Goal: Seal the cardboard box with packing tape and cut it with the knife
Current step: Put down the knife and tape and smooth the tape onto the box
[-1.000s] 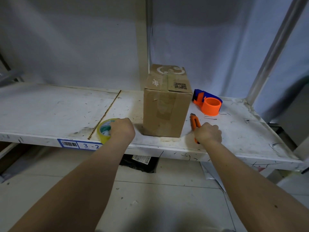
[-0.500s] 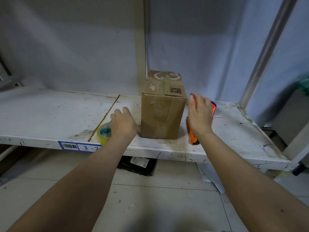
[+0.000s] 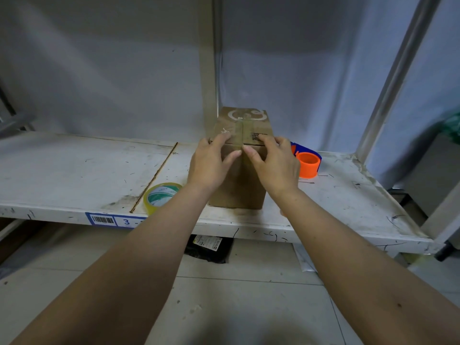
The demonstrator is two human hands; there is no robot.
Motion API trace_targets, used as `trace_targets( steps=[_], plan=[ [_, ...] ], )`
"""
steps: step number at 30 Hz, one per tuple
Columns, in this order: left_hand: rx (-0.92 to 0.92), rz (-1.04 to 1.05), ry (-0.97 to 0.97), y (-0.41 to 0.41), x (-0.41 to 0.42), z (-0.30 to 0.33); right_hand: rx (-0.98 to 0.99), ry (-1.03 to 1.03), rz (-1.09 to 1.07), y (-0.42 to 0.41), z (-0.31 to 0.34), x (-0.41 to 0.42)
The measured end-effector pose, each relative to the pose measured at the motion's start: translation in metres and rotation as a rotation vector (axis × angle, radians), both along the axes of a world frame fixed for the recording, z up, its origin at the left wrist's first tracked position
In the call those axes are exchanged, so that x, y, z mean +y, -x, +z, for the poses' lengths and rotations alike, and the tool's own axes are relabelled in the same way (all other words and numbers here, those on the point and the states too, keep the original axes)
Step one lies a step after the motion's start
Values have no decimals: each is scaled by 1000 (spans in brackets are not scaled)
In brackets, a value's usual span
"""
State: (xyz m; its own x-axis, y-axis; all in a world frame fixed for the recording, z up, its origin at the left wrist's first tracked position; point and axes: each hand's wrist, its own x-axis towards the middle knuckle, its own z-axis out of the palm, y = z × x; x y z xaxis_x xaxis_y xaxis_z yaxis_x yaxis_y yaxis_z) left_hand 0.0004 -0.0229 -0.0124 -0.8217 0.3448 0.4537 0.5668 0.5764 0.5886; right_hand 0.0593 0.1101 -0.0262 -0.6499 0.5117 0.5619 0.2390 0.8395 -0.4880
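Note:
A small brown cardboard box (image 3: 238, 190) stands upright on the white shelf (image 3: 74, 170), with old tape along its top seam. Both hands are on its near top edge. My left hand (image 3: 211, 163) has its fingers on the left top flap and its thumb on the front face. My right hand (image 3: 273, 163) mirrors it on the right flap, and the two thumbs almost meet at the seam. A roll of clear yellowish packing tape (image 3: 161, 195) lies flat near the shelf's front edge, left of the box. The orange knife is hidden behind my right forearm.
An orange and blue tape dispenser (image 3: 307, 164) sits on the shelf just right of the box. A shelf upright (image 3: 207, 70) rises directly behind the box, and a metal post (image 3: 388, 83) stands at the right. A black package (image 3: 209, 247) lies on the floor below.
My left hand let go of the tape roll and my right hand left the knife. Both moved up onto the box's top front edge. The view moved closer.

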Motion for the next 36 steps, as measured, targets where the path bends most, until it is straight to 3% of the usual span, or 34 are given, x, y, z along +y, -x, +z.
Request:
trace_targets(
  steps=[11,22,27,36],
  plan=[
    [22,-23,7,5,-5,-7,-30,-120,94,-3,-16,1],
    [32,-19,38,2,-6,-3,22,123,-90,12,12,-19],
    [-45,10,-107,0,-2,-1,95,286,-79,16,16,-19],
    [-236,65,-317,-5,17,6,97,391,-25,15,20,-15]
  ],
)
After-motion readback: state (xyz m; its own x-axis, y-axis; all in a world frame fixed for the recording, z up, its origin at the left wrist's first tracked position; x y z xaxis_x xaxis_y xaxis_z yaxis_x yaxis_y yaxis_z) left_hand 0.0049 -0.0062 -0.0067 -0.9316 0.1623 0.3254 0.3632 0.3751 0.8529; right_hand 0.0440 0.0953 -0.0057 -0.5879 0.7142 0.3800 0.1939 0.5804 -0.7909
